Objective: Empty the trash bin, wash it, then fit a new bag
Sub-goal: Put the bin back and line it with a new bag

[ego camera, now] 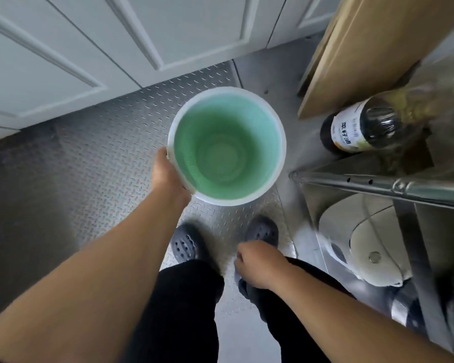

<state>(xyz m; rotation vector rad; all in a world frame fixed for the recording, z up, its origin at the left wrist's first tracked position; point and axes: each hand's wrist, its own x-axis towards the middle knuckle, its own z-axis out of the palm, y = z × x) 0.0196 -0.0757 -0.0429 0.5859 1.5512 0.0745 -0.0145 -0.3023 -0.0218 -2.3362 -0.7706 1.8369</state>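
The trash bin [227, 146], green inside under a pale rim ring, hangs upright over the checker-plate floor [84, 153] in front of the white cabinet doors [63, 48], empty, with no bag that I can see. The left hand [168, 176] grasps its near rim, and for the carry I'd keep that hold firm and the bin level, steering clear of the dark sauce bottle [359, 128] on the right. The right hand [257, 263] hangs loosely curled by the thigh, holding nothing.
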